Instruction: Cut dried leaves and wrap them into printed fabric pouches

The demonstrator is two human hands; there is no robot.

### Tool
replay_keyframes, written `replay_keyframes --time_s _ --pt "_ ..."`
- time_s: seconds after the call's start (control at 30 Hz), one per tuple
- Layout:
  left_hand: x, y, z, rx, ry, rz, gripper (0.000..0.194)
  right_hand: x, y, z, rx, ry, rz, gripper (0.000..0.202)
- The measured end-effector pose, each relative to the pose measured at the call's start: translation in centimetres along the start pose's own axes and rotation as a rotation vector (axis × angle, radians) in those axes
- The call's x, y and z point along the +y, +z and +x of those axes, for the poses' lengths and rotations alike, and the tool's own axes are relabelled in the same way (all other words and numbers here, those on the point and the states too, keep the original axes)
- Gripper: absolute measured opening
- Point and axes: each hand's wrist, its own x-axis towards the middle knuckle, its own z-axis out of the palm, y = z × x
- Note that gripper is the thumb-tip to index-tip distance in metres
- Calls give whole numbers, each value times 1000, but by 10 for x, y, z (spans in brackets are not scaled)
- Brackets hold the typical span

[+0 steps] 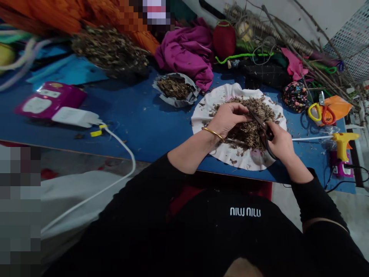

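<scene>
My right hand [278, 142] is wrapped round the handles of dark scissors [257, 118], whose blades point up and left toward my left fingertips. My left hand [227, 117], with a gold bangle at the wrist, pinches something small at the blade tips; I cannot make out what. Under both hands lies a heap of dried, crumbled plant bits [259, 105] on a round white cloth-like sheet [201, 109] with a wavy edge. Some bits are scattered out to its rim.
A grey bowl-shaped wrapper [164, 99] of brown bits stands behind, near purple cloth [184, 46]. Rightward are yellow-and-red-handled scissors [328, 115] and a yellow glue gun [343, 145]. A purple power strip [53, 100] with a white cable sits left on the blue table [129, 134].
</scene>
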Motion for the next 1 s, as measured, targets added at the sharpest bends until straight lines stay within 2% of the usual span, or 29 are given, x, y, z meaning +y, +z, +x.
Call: replay_keyframes --time_s 0.17,0.37,0.6,0.8,1.0 --pt "0 -2 3 30 -33 -32 21 5 -8 1 6 21 115 46" --pt "-2 -4 6 46 8 -206 27 6 -8 2 35 31 87 66" --pt "-4 0 5 121 55 -244 32 3 -10 2 -43 21 82 71" --pt "-4 5 2 132 25 -201 22 1 -5 0 -20 -4 41 59" --pt "-3 5 1 139 2 -211 23 5 -6 -1 -57 -2 24 40"
